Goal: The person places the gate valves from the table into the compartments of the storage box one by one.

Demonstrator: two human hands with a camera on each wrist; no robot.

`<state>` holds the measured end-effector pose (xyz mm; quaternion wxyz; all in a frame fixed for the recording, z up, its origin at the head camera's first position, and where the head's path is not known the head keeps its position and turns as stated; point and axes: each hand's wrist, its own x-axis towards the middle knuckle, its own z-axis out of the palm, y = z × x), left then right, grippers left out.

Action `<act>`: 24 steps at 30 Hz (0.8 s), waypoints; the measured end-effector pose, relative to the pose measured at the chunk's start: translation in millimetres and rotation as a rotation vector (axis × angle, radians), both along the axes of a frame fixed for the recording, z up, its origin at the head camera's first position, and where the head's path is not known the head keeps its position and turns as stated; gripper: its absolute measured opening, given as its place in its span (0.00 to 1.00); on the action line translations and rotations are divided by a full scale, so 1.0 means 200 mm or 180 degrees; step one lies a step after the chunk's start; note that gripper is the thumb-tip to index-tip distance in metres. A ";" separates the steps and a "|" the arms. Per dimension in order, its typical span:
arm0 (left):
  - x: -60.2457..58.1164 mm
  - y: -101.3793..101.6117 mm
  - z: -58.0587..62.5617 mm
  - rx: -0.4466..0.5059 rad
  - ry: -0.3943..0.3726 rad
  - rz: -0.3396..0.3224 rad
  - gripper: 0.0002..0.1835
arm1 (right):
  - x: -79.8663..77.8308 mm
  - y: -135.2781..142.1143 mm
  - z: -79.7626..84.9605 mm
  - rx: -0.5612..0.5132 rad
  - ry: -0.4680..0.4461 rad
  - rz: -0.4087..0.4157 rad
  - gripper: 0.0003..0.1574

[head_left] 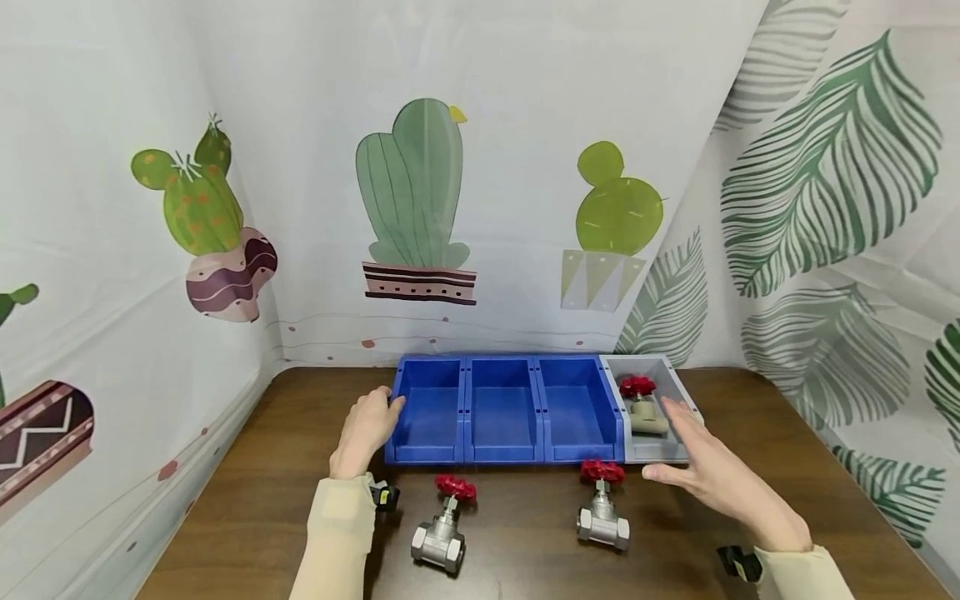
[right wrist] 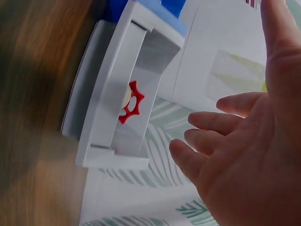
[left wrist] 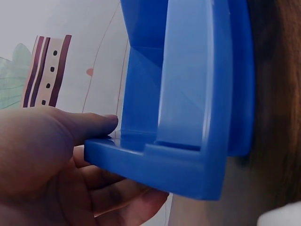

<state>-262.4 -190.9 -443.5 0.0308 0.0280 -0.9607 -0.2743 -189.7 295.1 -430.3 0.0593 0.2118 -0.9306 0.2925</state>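
My left hand (head_left: 366,429) grips the left side wall of the leftmost blue bin (head_left: 426,455). In the left wrist view the thumb lies over the rim of that blue bin (left wrist: 188,80), with the fingers on the wall's outer side. My right hand (head_left: 708,475) is held beside the grey bin (head_left: 657,454), fingers extended and holding nothing. Inside the grey bin lies a brass-coloured valve (head_left: 645,419) with a red handwheel. The right wrist view shows the red handwheel (right wrist: 134,101) over the grey bin's wall; the spread fingers appear apart from the bin.
Two silver valves with red handwheels stand on the table in front of the bins, one valve (head_left: 438,542) at left, the other valve (head_left: 602,523) at right. The middle blue bins (head_left: 504,454) join the row. A printed curtain (head_left: 517,208) hangs behind the wooden table (head_left: 517,550).
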 end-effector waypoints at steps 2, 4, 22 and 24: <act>0.00 0.00 0.00 -0.0003 0.0021 0.0000 0.25 | 0.01 -0.02 0.00 0.0028 0.0012 0.0027 0.66; 0.00 0.00 0.00 -0.0001 0.0044 0.0001 0.24 | 0.02 -0.05 0.00 0.0046 0.0012 0.0070 0.66; 0.00 0.00 -0.01 -0.0031 0.0083 0.0018 0.24 | 0.08 -0.22 -0.03 0.0272 -0.0252 0.0429 0.69; 0.01 0.00 -0.01 -0.0032 0.0083 0.0015 0.24 | 0.09 -0.23 -0.02 0.0291 -0.0269 0.0484 0.70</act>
